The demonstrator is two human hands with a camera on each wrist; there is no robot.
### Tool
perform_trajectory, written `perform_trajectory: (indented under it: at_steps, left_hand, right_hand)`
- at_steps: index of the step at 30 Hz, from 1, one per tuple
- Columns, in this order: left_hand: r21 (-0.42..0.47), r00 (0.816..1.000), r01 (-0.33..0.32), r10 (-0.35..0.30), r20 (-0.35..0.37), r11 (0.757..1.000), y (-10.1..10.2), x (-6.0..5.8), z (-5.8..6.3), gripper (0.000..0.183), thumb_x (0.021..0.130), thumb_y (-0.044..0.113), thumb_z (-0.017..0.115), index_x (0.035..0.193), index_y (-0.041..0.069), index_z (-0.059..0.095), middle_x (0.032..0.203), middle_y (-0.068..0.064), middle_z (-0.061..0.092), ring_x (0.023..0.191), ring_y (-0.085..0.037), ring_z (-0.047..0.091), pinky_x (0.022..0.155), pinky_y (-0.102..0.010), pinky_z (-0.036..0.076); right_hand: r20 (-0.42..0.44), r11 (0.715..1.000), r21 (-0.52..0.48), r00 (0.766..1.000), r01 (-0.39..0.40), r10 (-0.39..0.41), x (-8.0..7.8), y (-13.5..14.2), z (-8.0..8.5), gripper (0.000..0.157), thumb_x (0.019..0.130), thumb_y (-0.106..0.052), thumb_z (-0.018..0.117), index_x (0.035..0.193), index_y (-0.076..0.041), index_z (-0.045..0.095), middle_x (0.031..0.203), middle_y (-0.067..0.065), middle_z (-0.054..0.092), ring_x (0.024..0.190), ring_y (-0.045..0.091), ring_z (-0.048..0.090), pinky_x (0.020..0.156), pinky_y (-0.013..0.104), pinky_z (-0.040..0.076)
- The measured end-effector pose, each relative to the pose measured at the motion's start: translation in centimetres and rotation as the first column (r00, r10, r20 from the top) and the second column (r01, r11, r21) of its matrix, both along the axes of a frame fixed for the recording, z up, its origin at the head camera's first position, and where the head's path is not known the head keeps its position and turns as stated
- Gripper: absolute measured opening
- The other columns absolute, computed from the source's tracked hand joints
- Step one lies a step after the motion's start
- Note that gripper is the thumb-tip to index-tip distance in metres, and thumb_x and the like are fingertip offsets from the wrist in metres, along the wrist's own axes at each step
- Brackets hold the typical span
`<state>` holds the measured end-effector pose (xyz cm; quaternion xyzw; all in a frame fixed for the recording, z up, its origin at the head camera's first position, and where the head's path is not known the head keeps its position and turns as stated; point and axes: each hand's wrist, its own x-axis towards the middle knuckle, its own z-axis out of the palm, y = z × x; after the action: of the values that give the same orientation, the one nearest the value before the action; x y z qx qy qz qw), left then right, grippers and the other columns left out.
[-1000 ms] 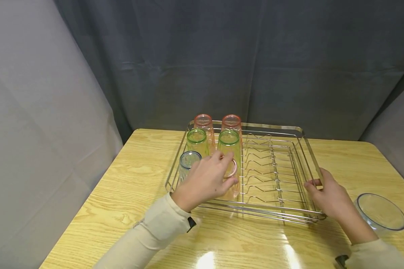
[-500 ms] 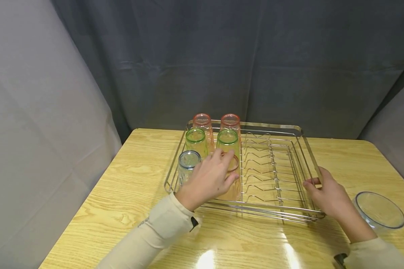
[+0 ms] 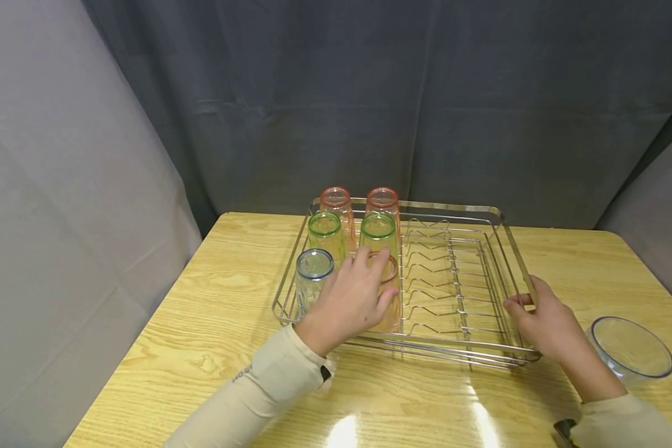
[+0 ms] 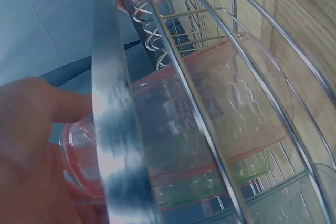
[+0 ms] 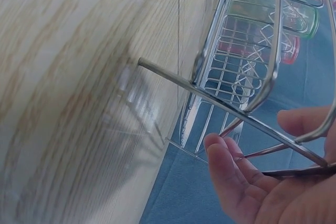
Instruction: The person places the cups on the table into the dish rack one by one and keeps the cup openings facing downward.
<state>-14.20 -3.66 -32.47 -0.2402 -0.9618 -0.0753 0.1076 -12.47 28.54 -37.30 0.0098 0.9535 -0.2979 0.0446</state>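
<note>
My left hand (image 3: 350, 305) reaches over the front of a metal dish rack (image 3: 459, 342) and grips an upside-down pink drinking glass (image 3: 391, 318) near its base. In the left wrist view, the thumb and fingers lie around the red-edged base of this pink glass (image 4: 79, 148), and its body stands inside the rack's wires. On the right side, my right hand (image 3: 549, 320) holds the rack's end rail; in the right wrist view its fingers (image 5: 231, 169) curl at the metal bars. Beside the left hand stands an inverted blue-rimmed glass (image 3: 315, 274).
Behind the gripped glass, two green-rimmed glasses (image 3: 378, 233) and two red-rimmed glasses (image 3: 382, 202) stand inverted in the rack's left half. Wavy wire dividers (image 3: 428, 286) fill the right half. A clear glass bowl (image 3: 630, 358) sits right of the rack on the wooden table (image 3: 201, 336).
The base of the pink glass has shifted slightly away from me, with my left hand on it. My right hand keeps its hold on the rack.
</note>
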Motion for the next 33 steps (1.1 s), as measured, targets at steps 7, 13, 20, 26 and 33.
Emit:
perform_trajectory:
  at_steps: [7,13,20,26,33]
  left_hand:
    - [0.053,0.994,0.017,-0.012,-0.108,0.998,-0.7,0.7,1.0,0.065,0.095,0.05,0.059,0.146,0.014,0.041,0.138,-0.011,0.054,0.12,-0.028,0.059,0.077,-0.041,0.06]
    - [0.317,0.931,0.137,-0.013,-0.365,0.938,-4.0,1.6,3.1,0.049,0.092,0.033,0.068,0.132,0.007,0.058,0.126,-0.011,0.064,0.115,-0.027,0.061,0.093,-0.041,0.056]
    - [0.557,0.936,0.018,0.182,-0.302,0.83,-9.4,1.0,3.4,0.03,0.092,0.019,0.066,0.118,0.004,0.067,0.114,-0.011,0.069,0.094,-0.028,0.066,0.078,-0.041,0.055]
    - [0.508,0.935,-0.349,0.328,0.134,0.788,-12.1,-0.8,-0.1,0.04,0.099,0.034,0.055,0.127,0.007,0.063,0.12,-0.013,0.065,0.097,-0.031,0.064,0.076,-0.045,0.051]
    - [0.416,0.861,-0.495,0.366,0.353,0.763,-12.8,-2.8,-4.0,0.048,0.103,0.037,0.04,0.133,0.003,0.057,0.112,-0.016,0.063,0.097,-0.03,0.061,0.078,-0.044,0.05]
  right_hand:
    - [0.021,1.0,-0.01,1.0,0.0,0.0,0.1,0.0,-0.1,0.078,0.106,-0.036,0.038,0.151,0.016,0.0,0.133,0.038,0.052,0.114,0.057,0.057,0.074,0.05,0.053]
    - [0.01,1.0,-0.011,1.0,-0.001,0.001,0.2,-0.1,-0.1,0.079,0.106,-0.035,0.038,0.151,0.017,0.0,0.133,0.038,0.052,0.114,0.057,0.057,0.075,0.052,0.053]
    - [0.005,1.0,-0.011,1.0,0.001,-0.001,0.2,0.0,0.1,0.079,0.106,-0.036,0.039,0.151,0.017,0.002,0.132,0.038,0.053,0.114,0.057,0.057,0.075,0.053,0.053]
    - [0.005,1.0,-0.004,1.0,0.002,-0.002,0.1,0.2,0.0,0.079,0.106,-0.037,0.039,0.151,0.016,0.002,0.133,0.038,0.052,0.114,0.057,0.057,0.075,0.054,0.053]
    - [-0.008,1.0,-0.015,1.0,-0.006,0.006,0.1,0.1,-0.2,0.078,0.106,-0.036,0.039,0.151,0.017,0.004,0.132,0.039,0.053,0.114,0.057,0.057,0.078,0.057,0.053]
